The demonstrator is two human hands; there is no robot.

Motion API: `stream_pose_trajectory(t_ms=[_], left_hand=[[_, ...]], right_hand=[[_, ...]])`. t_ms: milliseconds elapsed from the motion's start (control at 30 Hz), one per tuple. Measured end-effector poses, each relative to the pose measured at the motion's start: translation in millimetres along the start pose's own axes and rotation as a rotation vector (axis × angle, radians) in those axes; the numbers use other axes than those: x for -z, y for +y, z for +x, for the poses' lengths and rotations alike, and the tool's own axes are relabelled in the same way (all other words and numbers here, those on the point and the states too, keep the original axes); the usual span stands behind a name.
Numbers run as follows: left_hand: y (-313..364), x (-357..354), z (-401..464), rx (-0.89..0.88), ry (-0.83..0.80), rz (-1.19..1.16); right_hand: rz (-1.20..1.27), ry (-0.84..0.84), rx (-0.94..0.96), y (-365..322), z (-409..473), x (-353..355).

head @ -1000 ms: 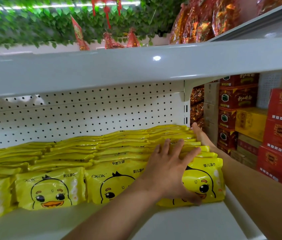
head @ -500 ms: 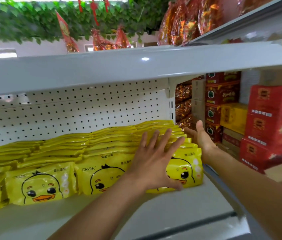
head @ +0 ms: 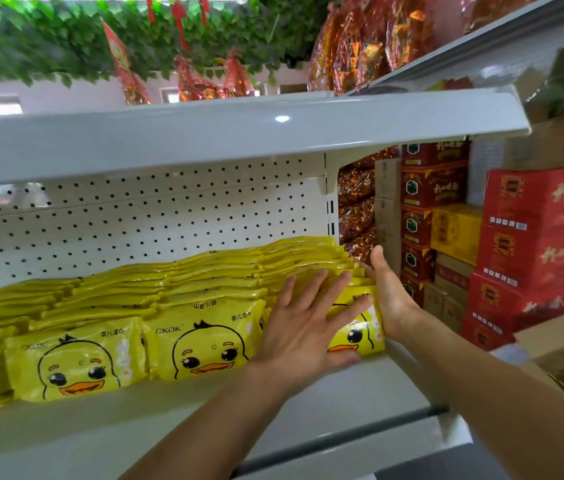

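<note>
- The shelf [head: 169, 427] is smooth, painted white metal. Its flat deck runs left to right, with a bare strip along the near edge.
- The back panel [head: 135, 220] is white sheet metal punched with a regular grid of small holes. It stops the rows from sliding further back.
- The red boxes [head: 537, 244] are printed cardboard, stacked in square columns to the right and well apart from the shelf.
- The yellow packs [head: 169, 289] are soft, glossy plastic pouches with a cartoon duck on the front. They stand on edge in rows from near to far, each leaning on the next, probably so the faces show.
- The end pack [head: 360, 337] fronts the rightmost row, at the shelf's right end, and sits between both hands.
- The left hand [head: 304, 327] lies flat on the end pack's face with its fingers [head: 315, 289] straight and spread. It grips nothing and seems to be pushing the row back into line.
- The right hand [head: 391, 299] stands on edge with its palm against the row's right side, fingers straight and together, holding nothing. It likely acts as a wall to keep the limp pouches from slipping off the end.
</note>
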State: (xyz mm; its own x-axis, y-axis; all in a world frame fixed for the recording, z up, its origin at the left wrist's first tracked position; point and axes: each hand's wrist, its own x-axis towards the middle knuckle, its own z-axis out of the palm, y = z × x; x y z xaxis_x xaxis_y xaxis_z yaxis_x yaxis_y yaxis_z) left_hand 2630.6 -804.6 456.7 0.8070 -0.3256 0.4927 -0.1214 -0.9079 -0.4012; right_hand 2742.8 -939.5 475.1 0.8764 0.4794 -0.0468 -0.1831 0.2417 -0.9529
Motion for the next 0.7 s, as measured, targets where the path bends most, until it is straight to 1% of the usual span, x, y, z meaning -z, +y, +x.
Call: stream_pose_trajectory(t_ms=[133,200,300,400,433,600,700], left_hand=[[0.9,-1.6,2.0,0.023,0.004,0.009],[2.0,0.0,0.0,0.025,0.018,0.021],[3.1,1.8,-3.1,0.072,0.038,0.071],[5.6,0.9,-3.9,0.11,0.043,0.057],[6.8,-0.6,-3.2,0.117,0.039,0.047],[10.7,-6.1,2.4,0.163,0.022,0.004],[9.1,-9.9,4.8,0.164,0.046,0.016]], right_hand=[[-0.057,0.018,0.043,-3.0,-1.9,-1.3],[-0.067,0.059,0.107,-4.1,-8.0,-0.5],[-0.173,0.103,0.204,1.7,-26.7,6.2],[-0.366,0.112,0.259,12.3,-46.9,3.5],[-0.42,0.151,0.285,14.8,-48.8,0.2],[-0.503,0.43,0.379,22.7,-28.0,-18.3],[-0.55,0.509,0.424,26.6,-20.2,-19.1]])
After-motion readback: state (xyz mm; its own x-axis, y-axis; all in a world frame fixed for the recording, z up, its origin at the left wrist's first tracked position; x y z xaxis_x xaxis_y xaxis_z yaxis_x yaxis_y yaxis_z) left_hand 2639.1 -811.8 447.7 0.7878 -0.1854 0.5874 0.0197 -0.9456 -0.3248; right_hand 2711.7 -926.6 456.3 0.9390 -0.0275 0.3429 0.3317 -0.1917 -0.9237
